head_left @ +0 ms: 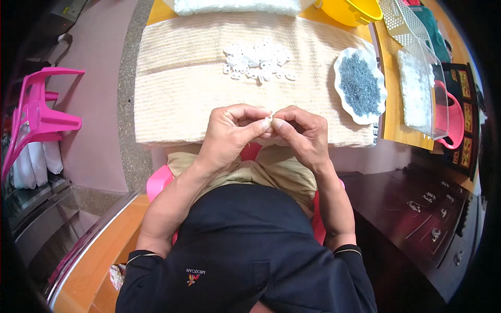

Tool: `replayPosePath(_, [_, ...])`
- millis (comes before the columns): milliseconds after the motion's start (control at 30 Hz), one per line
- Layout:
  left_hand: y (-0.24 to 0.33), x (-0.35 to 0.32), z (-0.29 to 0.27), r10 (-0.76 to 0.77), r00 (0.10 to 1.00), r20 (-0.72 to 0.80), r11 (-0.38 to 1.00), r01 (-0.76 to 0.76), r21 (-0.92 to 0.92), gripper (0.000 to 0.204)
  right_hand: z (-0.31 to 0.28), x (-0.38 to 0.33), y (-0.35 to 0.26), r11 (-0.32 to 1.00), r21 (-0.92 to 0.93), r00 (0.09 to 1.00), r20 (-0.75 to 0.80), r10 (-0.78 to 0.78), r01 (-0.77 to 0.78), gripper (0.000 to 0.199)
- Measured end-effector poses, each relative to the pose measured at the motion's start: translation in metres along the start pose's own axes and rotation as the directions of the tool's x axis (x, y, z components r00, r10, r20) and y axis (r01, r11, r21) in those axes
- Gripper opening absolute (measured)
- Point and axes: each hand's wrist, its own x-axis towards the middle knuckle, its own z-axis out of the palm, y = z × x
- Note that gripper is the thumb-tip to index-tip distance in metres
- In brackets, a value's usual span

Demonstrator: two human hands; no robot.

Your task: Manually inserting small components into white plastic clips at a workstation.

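Note:
Above the near edge of the cloth-covered table (177, 104), my left hand (232, 131) and my right hand (303, 134) meet fingertip to fingertip. Both are closed in a pinch on one small white plastic part (269, 119), mostly covered by the fingers. Farther back on the cloth lies a loose pile of small white plastic parts (255, 60), some with round holes. To the right of my hands, a white scalloped dish (339, 101) holds a heap of small thin grey-blue pieces (359, 84), too fine to make out singly.
A clear bin of white parts (417, 94) stands at the right, beside a pink basket (452, 117). Another tray of white parts (235, 6) and a yellow basin (350, 11) sit at the far edge. A pink stool (55, 112) is on the left.

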Motion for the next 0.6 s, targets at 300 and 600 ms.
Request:
replayPosePath(300, [-0.0003,-0.001,-0.0037,-0.006,1.0,0.005,1.0,0.006,0.013,0.016,0.0046,0.0009,-0.0053,0.984,0.154,0.996,0.039,0.086,-0.091,0.01])
replayPosePath(600, [0.0036,-0.0006,-0.0025,-0.057,0.998,0.001,0.994,0.057,-0.09,0.017,-0.0021,0.0034,0.003,1.0,-0.027,1.0,0.012,0.006,-0.006,0.012])
